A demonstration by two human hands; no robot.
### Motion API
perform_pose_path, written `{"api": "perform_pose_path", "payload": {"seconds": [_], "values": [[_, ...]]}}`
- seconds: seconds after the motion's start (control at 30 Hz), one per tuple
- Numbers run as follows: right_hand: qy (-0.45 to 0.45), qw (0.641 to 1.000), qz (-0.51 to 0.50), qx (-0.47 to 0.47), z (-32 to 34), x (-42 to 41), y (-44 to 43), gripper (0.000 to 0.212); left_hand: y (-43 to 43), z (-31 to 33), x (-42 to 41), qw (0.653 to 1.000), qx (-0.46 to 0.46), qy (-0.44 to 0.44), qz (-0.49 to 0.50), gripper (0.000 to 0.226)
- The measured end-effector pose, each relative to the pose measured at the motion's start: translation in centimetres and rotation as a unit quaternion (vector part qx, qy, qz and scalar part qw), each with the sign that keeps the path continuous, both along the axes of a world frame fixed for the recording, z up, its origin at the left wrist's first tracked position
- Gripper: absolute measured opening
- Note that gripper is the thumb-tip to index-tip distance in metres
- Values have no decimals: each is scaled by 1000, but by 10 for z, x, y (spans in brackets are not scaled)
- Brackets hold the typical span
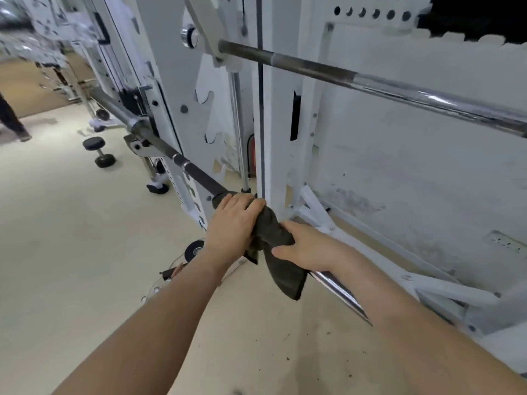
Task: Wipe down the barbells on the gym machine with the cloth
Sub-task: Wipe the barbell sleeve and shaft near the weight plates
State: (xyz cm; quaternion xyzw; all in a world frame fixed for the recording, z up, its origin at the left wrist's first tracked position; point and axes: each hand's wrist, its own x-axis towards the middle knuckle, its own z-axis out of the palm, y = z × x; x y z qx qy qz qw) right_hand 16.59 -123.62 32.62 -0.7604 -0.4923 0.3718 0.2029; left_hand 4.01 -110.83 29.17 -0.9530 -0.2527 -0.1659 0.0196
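A dark grey-green cloth (281,269) is wrapped round the lower barbell (196,172), which runs from the machine's left side down toward me. My left hand (232,223) grips the cloth on the bar at its upper end. Just below it, my right hand (308,248) holds the cloth round the same bar. A loose corner of cloth hangs under the bar. The bar's shiny chrome end (339,292) shows beneath my right forearm. A second, upper barbell (370,79) crosses the white frame at the top right, untouched.
The white gym machine frame (168,89) stands straight ahead with a chrome guide rod (239,132). A black dumbbell (98,151) lies on the beige floor at left. A person's leg (11,118) is at the far left edge. White base struts (427,283) spread at the lower right.
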Motion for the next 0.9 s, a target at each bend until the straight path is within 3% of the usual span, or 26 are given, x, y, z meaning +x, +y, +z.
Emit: {"api": "perform_pose_path", "payload": {"seconds": [0.17, 0.37, 0.6, 0.77, 0.9], "values": [[-173, 984, 36, -4, -10, -18, 69, 20, 58, -7, -7, 998, 31, -24, -55, 46], [-125, 992, 22, 6, 5, -37, 172, 10, 177, -15, -25, 994, 53, -56, -78, 36], [-185, 982, -27, 38, -1, -73, 293, 22, 311, -13, -47, 996, 36, -17, -77, 43], [-231, 971, -27, 59, -5, -86, 347, 29, 357, -10, -51, 999, 22, -16, -47, 46], [-207, 978, -6, 36, -5, -83, 369, 34, 367, -12, -52, 999, 18, -24, -35, 45]]}}
